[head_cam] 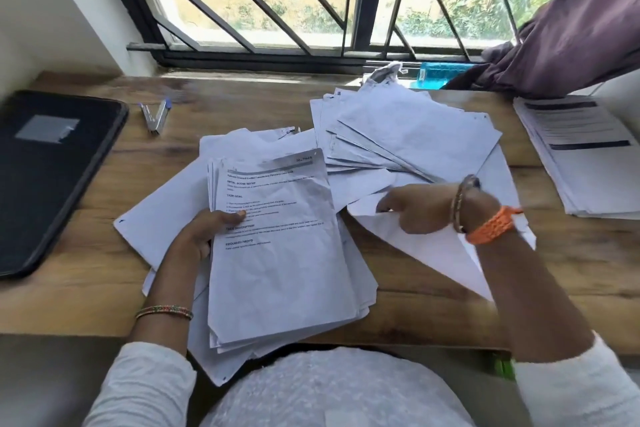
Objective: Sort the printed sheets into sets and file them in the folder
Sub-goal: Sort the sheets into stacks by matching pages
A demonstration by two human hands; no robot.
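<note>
While gathering a set, best to keep the left hand [204, 229] clamped on the printed stack [277, 253], thumb on top, edges squared against the table [433, 315] before adding more. Right of that stack, right hand [426, 208] pinching a blank-side loose sheet [433, 246]; should be lifted singly and turned to check its face. Beyond the stack, a fanned heap [408, 135]; far left of it, the dark folder [45, 177], shut. Legible on the top page: "TASK GOAL" and "REQUIRED PROPS"; smaller text too blurred to read.
</note>
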